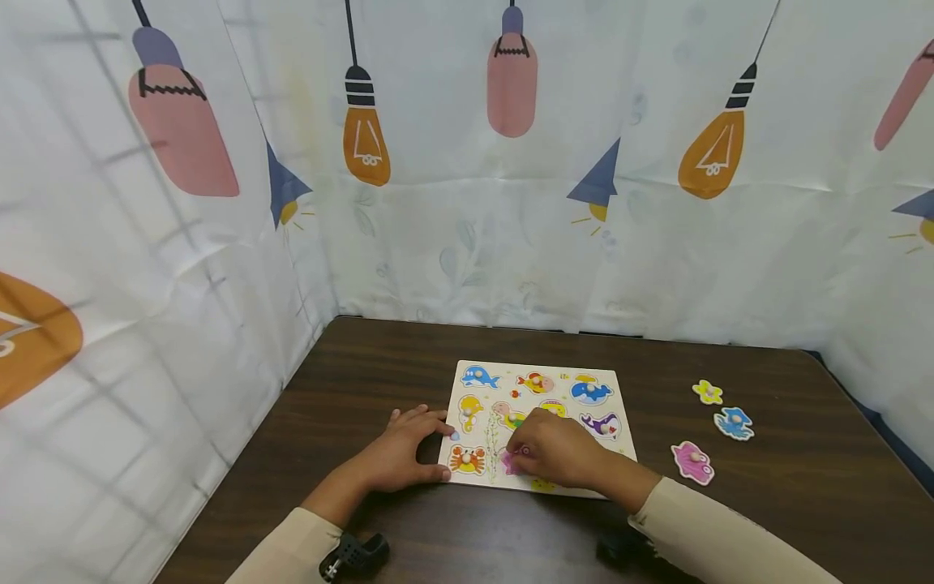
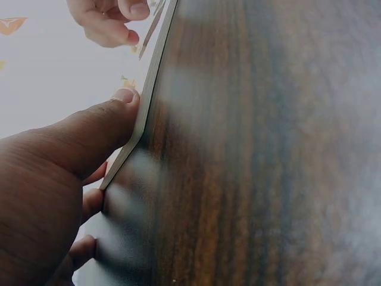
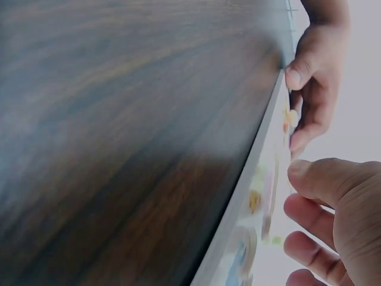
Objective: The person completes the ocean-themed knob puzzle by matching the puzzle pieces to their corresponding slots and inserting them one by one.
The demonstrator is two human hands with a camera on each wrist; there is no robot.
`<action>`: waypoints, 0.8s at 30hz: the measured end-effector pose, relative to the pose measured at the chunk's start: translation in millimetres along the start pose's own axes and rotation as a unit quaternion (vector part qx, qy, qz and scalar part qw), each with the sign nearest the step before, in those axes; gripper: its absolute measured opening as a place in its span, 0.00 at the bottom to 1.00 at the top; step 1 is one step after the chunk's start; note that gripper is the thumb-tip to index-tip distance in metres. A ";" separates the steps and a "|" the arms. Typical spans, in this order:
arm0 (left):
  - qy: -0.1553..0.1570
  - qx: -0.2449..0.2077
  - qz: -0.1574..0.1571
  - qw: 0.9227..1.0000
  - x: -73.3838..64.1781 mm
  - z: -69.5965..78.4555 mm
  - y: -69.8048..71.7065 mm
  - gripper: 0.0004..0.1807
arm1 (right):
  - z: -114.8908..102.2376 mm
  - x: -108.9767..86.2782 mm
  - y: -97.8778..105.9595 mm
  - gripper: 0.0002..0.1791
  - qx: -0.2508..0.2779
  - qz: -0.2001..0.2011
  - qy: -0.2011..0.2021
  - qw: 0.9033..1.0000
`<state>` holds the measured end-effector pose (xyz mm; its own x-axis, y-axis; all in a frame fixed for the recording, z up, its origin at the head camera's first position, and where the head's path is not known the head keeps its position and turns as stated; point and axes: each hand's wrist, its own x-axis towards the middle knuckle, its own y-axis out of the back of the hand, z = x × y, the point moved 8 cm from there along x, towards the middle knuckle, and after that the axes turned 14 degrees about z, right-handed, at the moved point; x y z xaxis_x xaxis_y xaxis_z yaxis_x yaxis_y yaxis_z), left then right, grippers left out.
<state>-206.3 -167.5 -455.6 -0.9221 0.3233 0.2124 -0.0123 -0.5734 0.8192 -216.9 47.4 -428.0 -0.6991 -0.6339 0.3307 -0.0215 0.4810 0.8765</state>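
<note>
A wooden peg puzzle board (image 1: 477, 478) with sea animals lies on the table. My left hand (image 1: 404, 450) holds its near left corner, thumb (image 2: 113, 113) on the front edge and fingers along the left side. A crab piece (image 1: 467, 460) sits beside that thumb. My right hand (image 1: 558, 450) is over the board's near middle, thumb and fingers pinching a pink puzzle piece (image 1: 508, 464) that they partly cover. In the right wrist view the right thumb (image 3: 315, 179) and curled fingers are close above the tilted edge of a piece.
Right of the board lie three loose pieces: a yellow starfish (image 1: 708, 392), a blue one (image 1: 734, 423) and a pink fish (image 1: 693, 463). Several other pieces, among them a whale (image 1: 591, 392), sit in the board. A printed curtain (image 1: 467, 243) hangs behind the dark table (image 1: 409, 357).
</note>
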 end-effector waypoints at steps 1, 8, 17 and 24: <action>0.000 0.000 0.000 1.000 -0.1 0.0 0.2 0.31 | 1.7 -1.5 2.1 0.05 0.002 0.002 -0.004 1.000; 0.002 -0.004 -0.003 1.000 0.1 2.6 0.9 0.30 | 14.6 -16.1 18.6 0.06 -0.011 0.021 -0.027 0.999; -0.001 -0.001 -0.002 1.000 0.5 2.5 0.6 0.31 | 41.0 -36.6 38.9 0.08 -0.037 0.043 -0.058 0.997; 0.001 -0.002 0.001 1.000 -0.1 0.4 0.8 0.32 | 56.5 -50.2 51.1 0.08 -0.051 0.061 -0.083 0.993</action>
<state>-206.0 -167.7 -454.7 -0.9230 0.3209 0.2124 -0.0123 -0.5763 0.8171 -223.3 138.0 -419.6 -0.8006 -0.4618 0.3817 0.1376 0.4783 0.8673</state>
